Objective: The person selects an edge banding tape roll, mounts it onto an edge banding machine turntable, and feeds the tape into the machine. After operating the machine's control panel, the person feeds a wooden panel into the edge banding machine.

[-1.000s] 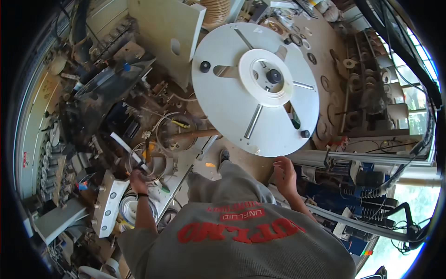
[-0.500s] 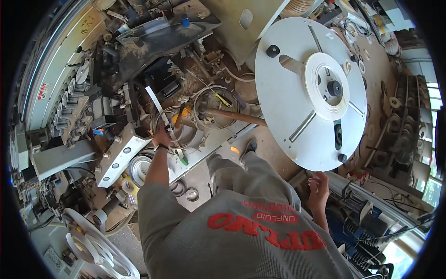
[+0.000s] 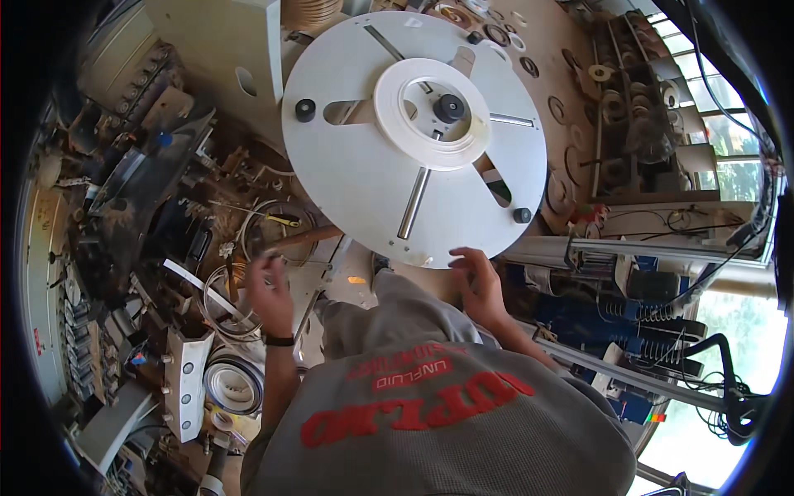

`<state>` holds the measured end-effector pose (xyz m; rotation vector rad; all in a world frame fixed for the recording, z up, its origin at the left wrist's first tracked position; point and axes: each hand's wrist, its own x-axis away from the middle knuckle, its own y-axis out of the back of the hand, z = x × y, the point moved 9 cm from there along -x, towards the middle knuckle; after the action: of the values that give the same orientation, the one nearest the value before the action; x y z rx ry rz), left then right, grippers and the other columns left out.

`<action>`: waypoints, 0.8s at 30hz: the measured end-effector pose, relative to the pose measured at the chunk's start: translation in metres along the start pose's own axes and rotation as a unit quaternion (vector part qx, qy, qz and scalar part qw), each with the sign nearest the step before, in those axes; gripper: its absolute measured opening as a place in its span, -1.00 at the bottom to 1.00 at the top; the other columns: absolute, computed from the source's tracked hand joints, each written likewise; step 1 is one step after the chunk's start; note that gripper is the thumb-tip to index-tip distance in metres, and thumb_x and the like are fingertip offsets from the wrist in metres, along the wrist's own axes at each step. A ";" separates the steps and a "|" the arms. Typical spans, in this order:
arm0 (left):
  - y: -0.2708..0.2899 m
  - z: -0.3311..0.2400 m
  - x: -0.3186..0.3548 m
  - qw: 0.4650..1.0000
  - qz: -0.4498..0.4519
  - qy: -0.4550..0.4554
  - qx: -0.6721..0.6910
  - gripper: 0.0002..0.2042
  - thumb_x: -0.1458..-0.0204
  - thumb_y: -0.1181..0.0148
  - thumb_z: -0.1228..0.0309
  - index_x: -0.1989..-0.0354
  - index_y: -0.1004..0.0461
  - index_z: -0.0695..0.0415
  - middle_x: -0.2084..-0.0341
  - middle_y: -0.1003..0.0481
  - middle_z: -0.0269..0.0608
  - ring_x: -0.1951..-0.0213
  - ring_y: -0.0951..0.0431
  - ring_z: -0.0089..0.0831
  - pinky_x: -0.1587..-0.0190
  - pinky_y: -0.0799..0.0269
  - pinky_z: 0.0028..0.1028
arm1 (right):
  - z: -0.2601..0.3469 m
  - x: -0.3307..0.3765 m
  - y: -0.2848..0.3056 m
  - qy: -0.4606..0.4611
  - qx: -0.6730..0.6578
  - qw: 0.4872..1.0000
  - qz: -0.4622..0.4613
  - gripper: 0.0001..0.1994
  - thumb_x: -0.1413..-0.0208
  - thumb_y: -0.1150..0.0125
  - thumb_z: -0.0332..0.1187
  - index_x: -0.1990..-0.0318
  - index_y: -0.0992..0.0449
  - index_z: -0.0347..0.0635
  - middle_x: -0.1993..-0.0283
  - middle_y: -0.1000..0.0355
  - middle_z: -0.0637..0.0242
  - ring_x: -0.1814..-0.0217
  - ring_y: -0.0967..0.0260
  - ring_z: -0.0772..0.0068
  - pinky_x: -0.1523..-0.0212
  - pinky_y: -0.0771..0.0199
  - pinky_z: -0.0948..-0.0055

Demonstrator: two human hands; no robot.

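Observation:
A large white round disc [image 3: 347, 182] with slots and black knobs fills the upper middle. On its hub sits a roll of white band [image 3: 389, 116] around a central black knob [image 3: 448, 108]. My right hand [image 3: 480, 289] is at the disc's near edge, fingers apart and holding nothing visible; whether it touches the rim, I cannot tell. To the left, my left hand [image 3: 270, 298] is raised above the cluttered bench, fingers loosely apart and slightly blurred. Beside it lie a white flat strip [image 3: 203, 285] and wire coils [image 3: 236, 302].
A yellow-handled tool [image 3: 283, 220] and a wooden handle [image 3: 306, 240] lie beyond my left hand. A white panel with round fittings [image 3: 188, 384] stands at lower left. Metal rails [image 3: 662, 255] and blue machinery [image 3: 579, 310] are on the right, shelves of rolls [image 3: 637, 107] farther back.
My view has swung right, toward the disc. My left hand has come away from the strip and coils. My right hand has risen from beside my body to the disc's near edge.

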<state>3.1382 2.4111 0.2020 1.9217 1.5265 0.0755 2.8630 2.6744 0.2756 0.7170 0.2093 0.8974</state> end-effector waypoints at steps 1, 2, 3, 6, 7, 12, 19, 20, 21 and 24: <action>-0.042 -0.053 -0.005 0.991 0.090 -0.023 0.097 -0.81 -0.18 -0.26 0.46 0.05 -0.54 0.18 0.27 -0.55 -0.20 0.33 -0.53 -0.30 0.20 -0.45 -0.36 | 0.014 -0.016 0.005 0.009 -0.023 1.000 0.002 -0.63 -0.26 -0.17 -0.58 -0.21 -0.36 -0.22 -0.04 -0.44 0.14 0.02 -0.51 0.30 0.05 -0.52 0.36; -0.081 -0.101 -0.004 0.972 0.175 -0.051 0.148 -0.79 -0.13 -0.28 0.50 0.06 -0.55 0.14 0.28 -0.56 -0.24 0.34 -0.54 -0.28 0.23 -0.44 -0.34 | 0.012 -0.031 0.004 0.007 -0.023 1.000 0.003 -0.63 -0.26 -0.17 -0.58 -0.21 -0.36 -0.22 -0.04 -0.44 0.14 0.02 -0.51 0.30 0.05 -0.52 0.36; -0.119 -0.143 -0.003 0.940 0.263 -0.086 0.202 -0.76 -0.08 -0.29 0.52 0.06 -0.56 0.10 0.30 -0.57 -0.25 0.35 -0.53 -0.25 0.25 -0.44 -0.33 | 0.011 -0.046 0.008 0.016 -0.104 0.994 -0.006 -0.64 -0.29 -0.17 -0.55 -0.21 -0.35 -0.23 0.00 -0.47 0.15 0.05 -0.52 0.32 0.06 -0.53 0.37; -0.192 -0.210 -0.009 0.921 0.285 -0.150 0.218 -0.74 -0.02 -0.33 0.51 0.08 -0.57 0.07 0.37 -0.57 -0.27 0.34 -0.58 -0.21 0.27 -0.45 -0.29 | -0.034 -0.082 0.023 -0.052 -0.149 0.984 0.079 -0.73 -0.35 -0.17 -0.48 -0.14 -0.37 -0.30 0.18 -0.54 0.17 0.21 -0.53 0.38 0.14 -0.55 0.43; -0.214 -0.222 -0.017 0.910 0.303 -0.172 0.225 -0.68 -0.03 -0.33 0.53 0.03 -0.45 0.08 0.45 -0.56 -0.21 0.41 -0.61 -0.15 0.33 -0.45 -0.22 | -0.047 -0.091 0.036 -0.057 -0.140 0.985 0.081 -0.73 -0.35 -0.17 -0.48 -0.14 -0.37 -0.30 0.18 -0.54 0.17 0.21 -0.53 0.38 0.14 -0.55 0.43; -0.313 -0.254 -0.045 0.851 0.443 -0.173 0.223 -0.57 -0.01 -0.37 0.55 0.02 -0.27 0.01 0.62 -0.53 -0.25 0.55 -0.58 -0.21 0.39 -0.41 -0.23 | -0.104 -0.140 0.079 -0.099 -0.276 0.953 0.081 -0.86 -0.38 -0.15 -0.44 0.08 -0.42 -0.36 0.28 -0.54 0.14 0.34 -0.48 0.42 0.23 -0.55 0.50; -0.369 -0.257 -0.132 0.936 0.230 -0.244 0.105 -0.73 0.00 -0.35 0.59 0.11 -0.50 0.14 0.37 -0.63 -0.30 0.26 -0.61 -0.33 0.21 -0.50 -0.31 | -0.200 -0.197 0.089 -0.252 -0.567 0.773 -0.132 -0.91 -0.37 -0.09 -0.49 0.12 -0.41 -0.35 0.23 -0.53 0.11 0.33 -0.48 0.36 0.12 -0.65 0.47; -0.381 -0.253 -0.129 0.934 0.241 -0.241 0.103 -0.73 0.00 -0.35 0.59 0.11 -0.50 0.14 0.37 -0.63 -0.30 0.26 -0.61 -0.33 0.21 -0.50 -0.31 | -0.205 -0.197 0.086 -0.261 -0.570 0.767 -0.135 -0.91 -0.37 -0.09 -0.49 0.12 -0.41 -0.35 0.23 -0.53 0.11 0.33 -0.48 0.36 0.12 -0.65 0.47; -0.385 -0.256 -0.124 0.925 0.220 -0.286 0.114 -0.74 0.00 -0.34 0.60 0.11 -0.52 0.15 0.32 -0.63 -0.31 0.22 -0.60 -0.34 0.16 -0.50 -0.32 | -0.211 -0.196 0.080 -0.279 -0.590 0.746 -0.134 -0.92 -0.37 -0.08 -0.50 0.13 -0.41 -0.35 0.22 -0.53 0.10 0.33 -0.48 0.35 0.11 -0.66 0.47; -0.387 -0.264 -0.109 0.878 0.161 -0.427 0.144 -0.76 -0.01 -0.29 0.62 0.12 -0.55 0.18 0.16 -0.63 -0.34 0.10 -0.58 -0.35 0.04 -0.49 -0.36 | -0.219 -0.193 0.064 -0.324 -0.658 0.667 -0.130 -0.94 -0.36 -0.05 -0.52 0.15 -0.41 -0.35 0.19 -0.53 0.06 0.33 -0.49 0.33 0.09 -0.68 0.46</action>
<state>2.6621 2.4711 0.2386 1.9984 0.6366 -0.7956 2.6034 2.6572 0.1286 -0.4157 -0.9194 0.2707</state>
